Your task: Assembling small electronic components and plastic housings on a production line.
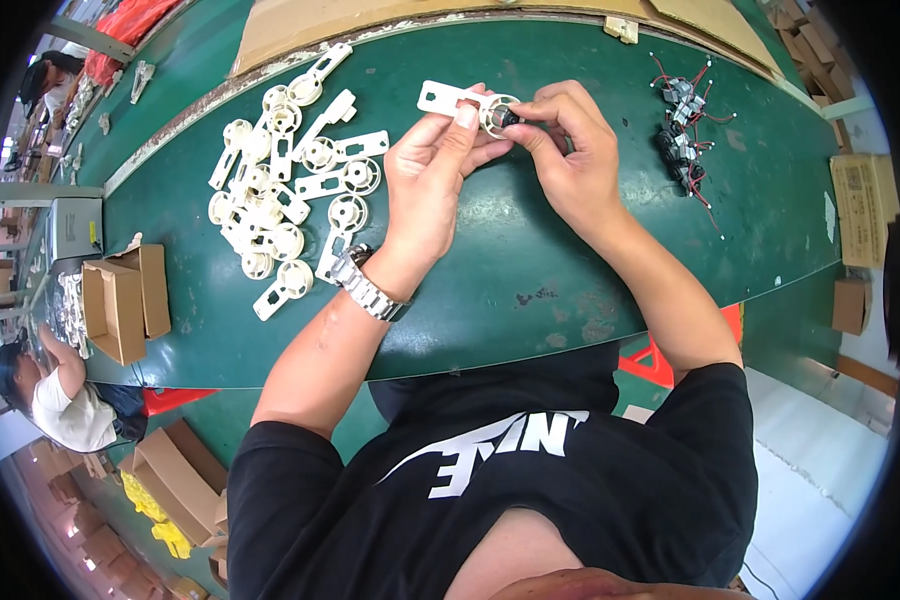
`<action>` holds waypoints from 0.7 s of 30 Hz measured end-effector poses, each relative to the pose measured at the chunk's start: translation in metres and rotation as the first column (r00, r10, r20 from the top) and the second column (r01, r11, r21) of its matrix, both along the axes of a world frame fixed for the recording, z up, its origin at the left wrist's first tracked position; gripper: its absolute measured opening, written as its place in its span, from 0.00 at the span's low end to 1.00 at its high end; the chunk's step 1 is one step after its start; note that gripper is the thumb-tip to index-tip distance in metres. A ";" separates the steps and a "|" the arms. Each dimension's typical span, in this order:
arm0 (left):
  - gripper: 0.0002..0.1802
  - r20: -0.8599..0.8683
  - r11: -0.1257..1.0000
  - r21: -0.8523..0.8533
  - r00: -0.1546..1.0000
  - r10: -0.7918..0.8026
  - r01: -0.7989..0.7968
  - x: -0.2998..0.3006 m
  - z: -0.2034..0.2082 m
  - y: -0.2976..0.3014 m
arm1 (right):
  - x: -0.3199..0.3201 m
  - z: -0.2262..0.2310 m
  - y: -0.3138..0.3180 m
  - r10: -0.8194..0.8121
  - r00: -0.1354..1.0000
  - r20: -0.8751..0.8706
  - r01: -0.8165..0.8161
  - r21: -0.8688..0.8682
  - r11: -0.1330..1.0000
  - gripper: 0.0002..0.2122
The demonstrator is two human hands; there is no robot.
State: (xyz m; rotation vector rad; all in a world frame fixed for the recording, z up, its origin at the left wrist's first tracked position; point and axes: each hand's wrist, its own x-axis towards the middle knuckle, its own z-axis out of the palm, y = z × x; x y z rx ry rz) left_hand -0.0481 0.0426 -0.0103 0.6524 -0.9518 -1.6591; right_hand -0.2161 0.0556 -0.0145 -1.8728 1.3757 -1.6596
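Note:
My left hand [435, 150] grips a cream plastic housing [438, 97], a flat slotted arm with a round ring at one end. Between the thumb and fingers of my right hand [576, 150] is a small black part [507, 117], held at the housing's ring; how deep it sits inside I cannot tell. To the left lies a loose heap of similar cream housings [265, 205]. Over on the right, a cluster of small motors [682, 145] with red and dark wires rests on the green table [500, 270].
An open cardboard box [117, 310] and a grey metal box [76, 227] stand left of the heap. Flat cardboard [450, 18] runs along the far edge. Two people work at the left. A red stool [654, 362] shows below the near table edge.

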 end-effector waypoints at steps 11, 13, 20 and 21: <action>0.16 0.187 0.981 -0.195 0.981 0.056 -0.019 -0.005 -0.004 0.005 | -0.011 -0.011 0.000 0.062 0.993 -0.104 -0.053 0.085 0.995 0.11; 0.16 0.120 0.988 -0.152 0.991 0.057 -0.038 -0.003 -0.004 0.001 | -0.002 -0.004 0.004 0.082 0.992 0.092 -0.099 0.194 0.976 0.14; 0.21 0.033 0.991 -0.127 0.998 0.055 -0.051 0.001 -0.001 -0.003 | -0.009 0.024 0.007 0.238 0.723 0.649 -0.609 0.435 0.663 0.19; 0.22 0.043 0.991 -0.122 0.997 0.058 -0.052 0.000 0.001 -0.001 | -0.009 0.026 0.007 0.201 0.650 0.733 -0.671 0.428 0.606 0.19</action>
